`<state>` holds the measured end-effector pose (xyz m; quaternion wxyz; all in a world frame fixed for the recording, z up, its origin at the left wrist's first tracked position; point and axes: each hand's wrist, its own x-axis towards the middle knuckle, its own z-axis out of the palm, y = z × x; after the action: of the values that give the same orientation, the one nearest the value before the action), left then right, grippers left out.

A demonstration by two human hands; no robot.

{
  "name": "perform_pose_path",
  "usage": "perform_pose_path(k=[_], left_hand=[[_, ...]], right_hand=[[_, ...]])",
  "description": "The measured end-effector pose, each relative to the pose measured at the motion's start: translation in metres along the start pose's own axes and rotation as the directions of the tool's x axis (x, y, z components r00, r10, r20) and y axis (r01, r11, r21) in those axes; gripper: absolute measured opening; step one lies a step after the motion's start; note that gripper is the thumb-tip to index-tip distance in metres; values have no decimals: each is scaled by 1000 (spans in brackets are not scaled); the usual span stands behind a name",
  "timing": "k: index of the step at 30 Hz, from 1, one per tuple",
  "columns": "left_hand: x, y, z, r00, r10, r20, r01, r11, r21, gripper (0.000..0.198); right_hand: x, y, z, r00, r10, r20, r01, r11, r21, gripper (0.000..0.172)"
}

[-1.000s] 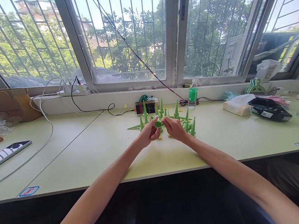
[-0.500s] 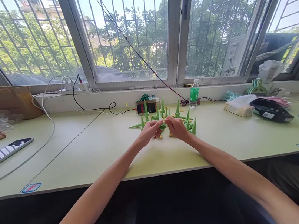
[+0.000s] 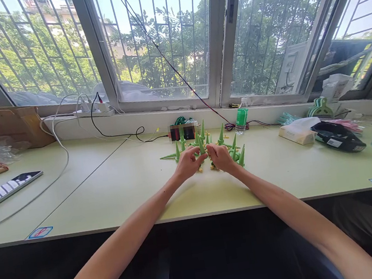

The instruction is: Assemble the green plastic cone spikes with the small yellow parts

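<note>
While the left hand (image 3: 188, 163) curled thumb and fingers about a green cone's (image 3: 201, 146) base, that cone stood point-up between both hands — just beside the right hand (image 3: 221, 156), its fingers bent; how tightly, or on what, could not be told. Other green cones (image 3: 221, 135) stood beyond.

I'd call my surroundings a plain workroom or office: a long, pale table (image 3: 108, 179) beneath barred windows (image 3: 168, 67), a power strip (image 3: 99, 114) (plugs (image 3: 103, 107) in it), and stickers (image 3: 40, 232) along the table's front edge.
</note>
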<state>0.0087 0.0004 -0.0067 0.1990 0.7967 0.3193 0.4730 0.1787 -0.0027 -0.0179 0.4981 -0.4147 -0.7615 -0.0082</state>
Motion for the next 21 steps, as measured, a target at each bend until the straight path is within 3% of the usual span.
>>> perform_pose_path(k=[4, 8, 11, 13, 15, 17, 21], left_hand=[[0, 1, 1, 998, -6, -58, 10, 998, 58, 33], [1, 7, -1, 982, -139, -124, 135, 990, -44, 40], [2, 10, -3, 931, -359, 67, 365, 908, -204, 59], [4, 11, -4, 838, -478, 262, 541, 789, -290, 67], [4, 13, -5, 762, -531, 371, 644, 684, -343, 70], [5, 14, -6, 735, -540, 409, 676, 629, -384, 68], [4, 13, -8, 736, -514, 441, 676, 597, -432, 63]], right_hand=[[1, -2, -1, 999, 39, -32, -38, 999, 28, 40], [2, -4, -4, 994, 73, -79, -72, 997, 20, 39], [2, -2, -5, 994, 75, -74, -74, 997, 11, 38], [2, 0, -5, 998, 52, -47, -52, 999, 2, 38], [1, 2, -4, 1000, 12, -10, -12, 1000, -8, 38], [1, 2, -3, 1000, -23, 20, 23, 1000, -13, 38], [0, 2, -2, 997, -44, 56, 45, 999, -18, 36]])
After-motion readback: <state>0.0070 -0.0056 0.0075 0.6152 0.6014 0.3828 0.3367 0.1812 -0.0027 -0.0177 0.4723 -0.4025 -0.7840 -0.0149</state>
